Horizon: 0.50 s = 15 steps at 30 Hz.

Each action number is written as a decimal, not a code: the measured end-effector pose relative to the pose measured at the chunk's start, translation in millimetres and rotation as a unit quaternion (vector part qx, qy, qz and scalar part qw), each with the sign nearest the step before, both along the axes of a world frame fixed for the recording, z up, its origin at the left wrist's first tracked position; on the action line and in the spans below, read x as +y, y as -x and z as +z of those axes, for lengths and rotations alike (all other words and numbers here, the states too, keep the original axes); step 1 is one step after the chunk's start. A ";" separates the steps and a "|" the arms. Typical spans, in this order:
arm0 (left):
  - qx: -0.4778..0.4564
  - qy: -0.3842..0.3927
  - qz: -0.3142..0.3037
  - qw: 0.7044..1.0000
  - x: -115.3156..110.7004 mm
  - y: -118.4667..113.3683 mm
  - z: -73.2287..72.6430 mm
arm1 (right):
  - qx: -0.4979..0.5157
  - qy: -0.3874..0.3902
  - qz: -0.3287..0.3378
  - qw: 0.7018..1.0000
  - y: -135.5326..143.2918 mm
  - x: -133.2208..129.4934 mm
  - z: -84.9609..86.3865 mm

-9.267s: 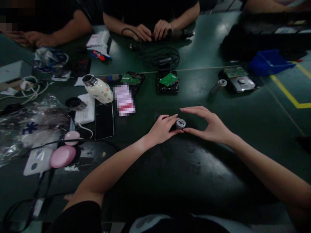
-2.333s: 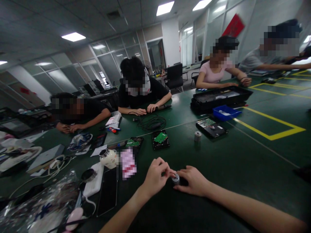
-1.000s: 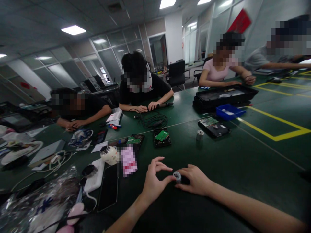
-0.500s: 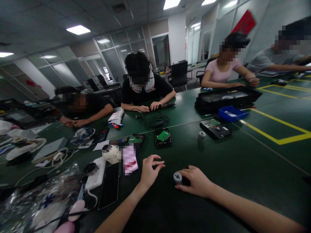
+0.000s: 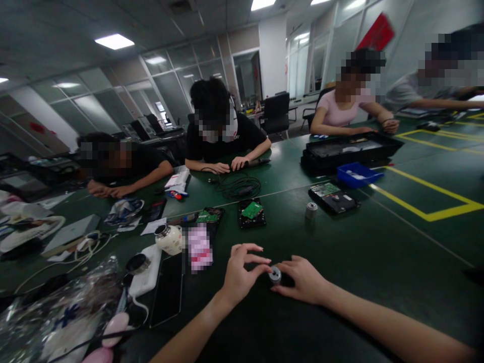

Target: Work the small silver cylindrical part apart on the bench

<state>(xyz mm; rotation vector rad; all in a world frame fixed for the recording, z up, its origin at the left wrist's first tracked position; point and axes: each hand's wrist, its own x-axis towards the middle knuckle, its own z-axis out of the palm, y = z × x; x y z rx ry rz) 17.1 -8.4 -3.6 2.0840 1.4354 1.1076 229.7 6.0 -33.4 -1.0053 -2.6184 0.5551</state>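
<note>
A small silver metal cylinder (image 5: 275, 276) stands on the dark green table in front of me. My right hand (image 5: 304, 280) grips it from the right between thumb and fingers. From the left, my left hand (image 5: 244, 272) reaches to its top, thumb tip at or very near the upper edge, the other fingers apart; whether it touches is unclear. A second silver cylinder (image 5: 311, 210) stands farther back. Beyond my hands lie a black drive with a green board (image 5: 252, 212) and another drive (image 5: 335, 197) to the right.
To the left are a black phone (image 5: 167, 290), a pink packet (image 5: 200, 247), a cream bottle (image 5: 170, 239), a white power strip (image 5: 145, 277) and clear plastic bags (image 5: 64, 307). Farther back are a coiled cable (image 5: 240, 185), a blue tray (image 5: 357, 175), a black case (image 5: 350, 151) and several people.
My left hand has moved right, up to the metal cylinder. My right hand still holds the cylinder in nearly the same place. The whole view has shifted slightly.
</note>
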 end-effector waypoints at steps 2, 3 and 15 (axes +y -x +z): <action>-0.004 -0.002 -0.019 1.000 -3.1 -9.2 5.9 | -0.001 -0.007 0.001 1.000 0.1 0.0 0.5; -0.004 0.004 -0.023 1.000 -3.3 -12.4 7.0 | 0.000 -0.011 0.001 1.000 0.1 0.1 0.7; -0.052 -0.001 -0.025 0.998 -8.0 -12.8 -2.2 | 0.001 -0.016 0.004 1.000 -0.1 0.1 2.4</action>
